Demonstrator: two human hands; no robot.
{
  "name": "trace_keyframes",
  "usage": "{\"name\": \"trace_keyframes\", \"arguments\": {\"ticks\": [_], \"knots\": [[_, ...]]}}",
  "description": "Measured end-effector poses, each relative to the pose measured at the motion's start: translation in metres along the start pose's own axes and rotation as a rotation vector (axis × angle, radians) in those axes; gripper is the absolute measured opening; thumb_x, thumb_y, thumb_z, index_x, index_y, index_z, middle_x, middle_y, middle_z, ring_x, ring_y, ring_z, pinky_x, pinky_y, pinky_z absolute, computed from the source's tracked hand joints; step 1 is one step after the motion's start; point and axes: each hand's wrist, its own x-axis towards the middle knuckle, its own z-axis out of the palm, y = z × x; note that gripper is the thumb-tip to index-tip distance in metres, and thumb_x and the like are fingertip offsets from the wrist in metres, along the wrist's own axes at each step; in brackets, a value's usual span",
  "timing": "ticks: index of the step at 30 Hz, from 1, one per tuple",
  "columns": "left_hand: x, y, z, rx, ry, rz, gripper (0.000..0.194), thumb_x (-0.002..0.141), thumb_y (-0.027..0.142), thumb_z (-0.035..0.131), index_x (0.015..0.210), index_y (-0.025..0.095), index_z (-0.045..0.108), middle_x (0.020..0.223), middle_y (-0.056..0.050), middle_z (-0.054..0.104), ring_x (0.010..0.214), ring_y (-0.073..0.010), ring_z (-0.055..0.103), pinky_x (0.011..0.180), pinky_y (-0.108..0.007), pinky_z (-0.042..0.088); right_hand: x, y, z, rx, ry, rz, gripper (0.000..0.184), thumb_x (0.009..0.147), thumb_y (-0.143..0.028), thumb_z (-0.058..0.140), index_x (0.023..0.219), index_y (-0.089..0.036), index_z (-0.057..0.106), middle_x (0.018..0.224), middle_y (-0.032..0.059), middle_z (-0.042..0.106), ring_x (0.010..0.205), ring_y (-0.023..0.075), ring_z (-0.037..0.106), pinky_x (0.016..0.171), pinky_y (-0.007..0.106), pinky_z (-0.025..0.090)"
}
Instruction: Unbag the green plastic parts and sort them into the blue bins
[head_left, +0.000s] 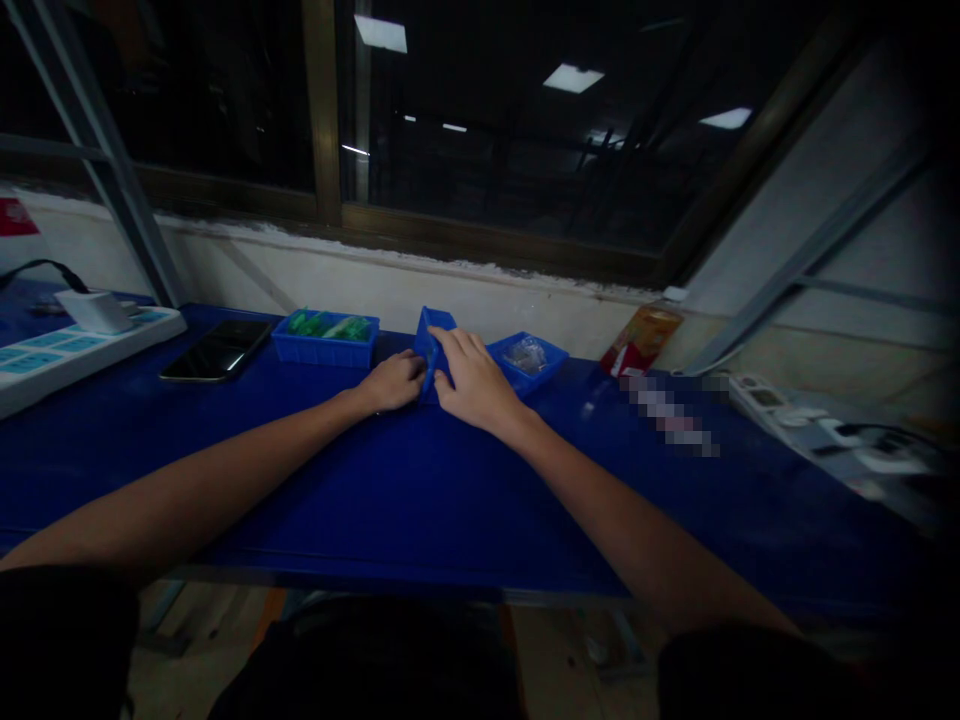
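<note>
Right hand (476,385), half-curled, holds a tilted blue bin (425,342) at the far middle of the table (420,490), left hand (395,382) bunched beside it, whether gripping I can't tell from my feed, and the orange-and-red packet's (645,338) print is too blurred to read.

Blk phone (217,350), wht pwr strip (82,350), dk window (510,130)
</note>
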Motion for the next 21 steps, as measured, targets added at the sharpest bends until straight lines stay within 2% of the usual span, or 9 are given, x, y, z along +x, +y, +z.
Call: {"name": "trace_keyframes", "arguments": {"ticks": [5,10,13,17,19,21], "knots": [[-0.002,0.009,0.002,0.031,-0.009,0.010,0.028,0.083,0.032,0.035,0.087,0.012,0.055,0.092,-0.012,0.055,0.087,-0.0250,0.056,0.081,-0.040,0.043,0.001,0.015,-0.016,0.017,-0.022,-0.033,0.049,0.063,-0.006,0.043,0.111,-0.015,0.050,0.105,0.0077,0.054,0.100,0.0211,0.049,0.093,0.037,0.040],[-0.003,0.012,0.003,0.030,-0.003,-0.002,0.031,0.083,0.035,0.036,0.095,0.011,0.051,0.095,-0.014,0.057,0.089,-0.0263,0.056,0.080,-0.041,0.043,-0.002,0.013,-0.012,0.026,0.021,-0.020,0.048,0.063,-0.007,0.041,0.110,-0.015,0.050,0.106,0.0084,0.054,0.102,0.0216,0.048,0.092,0.038,0.039],[-0.003,0.011,0.004,0.021,0.009,-0.009,0.039,0.084,0.035,0.035,0.111,0.010,0.044,0.108,-0.016,0.054,0.100,-0.0268,0.053,0.085,-0.040,0.041,-0.003,0.011,-0.007,0.035,0.037,-0.014,0.050,0.062,-0.007,0.041,0.111,-0.015,0.048,0.110,0.0091,0.053,0.105,0.0223,0.046,0.094,0.038,0.038],[-0.004,0.008,0.007,0.029,0.018,-0.012,0.051,0.085,0.040,0.032,0.128,0.013,0.031,0.135,-0.017,0.032,0.122,-0.0299,0.034,0.096,-0.044,0.032,-0.001,0.012,-0.003,0.076,0.040,-0.002,0.053,0.060,-0.005,0.041,0.111,-0.018,0.048,0.112,0.0079,0.053,0.107,0.0234,0.046,0.094,0.042,0.038],[-0.005,0.007,0.006,0.039,-0.003,-0.003,0.050,0.086,0.044,0.030,0.127,0.017,0.033,0.137,-0.014,0.032,0.125,-0.0304,0.030,0.097,-0.044,0.030,-0.001,0.012,-0.003,0.093,0.034,-0.003,0.053,0.059,-0.005,0.041,0.110,-0.018,0.048,0.111,0.0076,0.054,0.105,0.0235,0.047,0.093,0.042,0.038],[-0.006,0.005,0.003,0.047,-0.025,-0.004,0.048,0.086,0.047,0.027,0.123,0.018,0.039,0.132,-0.013,0.039,0.120,-0.0303,0.038,0.095,-0.044,0.032,0.000,0.013,-0.004,0.100,0.035,-0.011,0.051,0.059,-0.005,0.042,0.109,-0.017,0.049,0.109,0.0083,0.054,0.105,0.0236,0.047,0.093,0.041,0.039]]}}
